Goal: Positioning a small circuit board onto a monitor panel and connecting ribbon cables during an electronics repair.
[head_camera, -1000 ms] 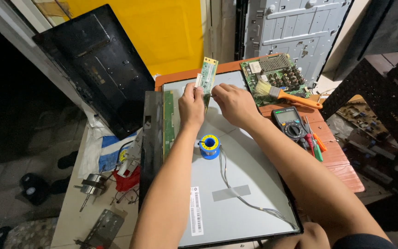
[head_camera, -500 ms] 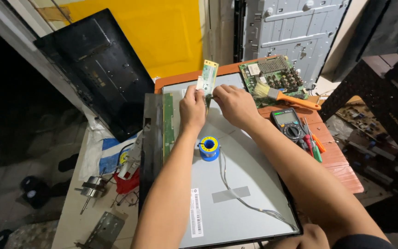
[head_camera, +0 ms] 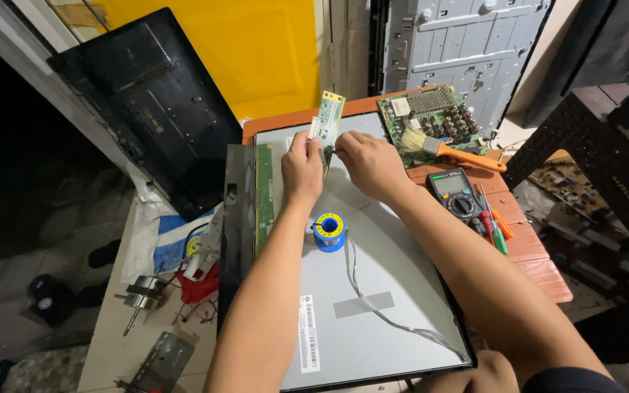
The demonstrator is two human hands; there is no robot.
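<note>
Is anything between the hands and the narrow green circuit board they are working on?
Nothing visible. The left hand and right hand both already touch the narrow green circuit board, tilted up above the grey panel back. The solder spool lies nearer the person, apart from them.

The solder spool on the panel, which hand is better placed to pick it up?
Left, probably. The left hand sits almost straight above the blue solder spool, gripping the narrow green board; the right hand is further off, pinching at that board's lower edge.

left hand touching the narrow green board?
Touching. The head view shows the left hand with its fingers closed on the lower end of the narrow green board, which stands tilted above the grey panel.
</note>
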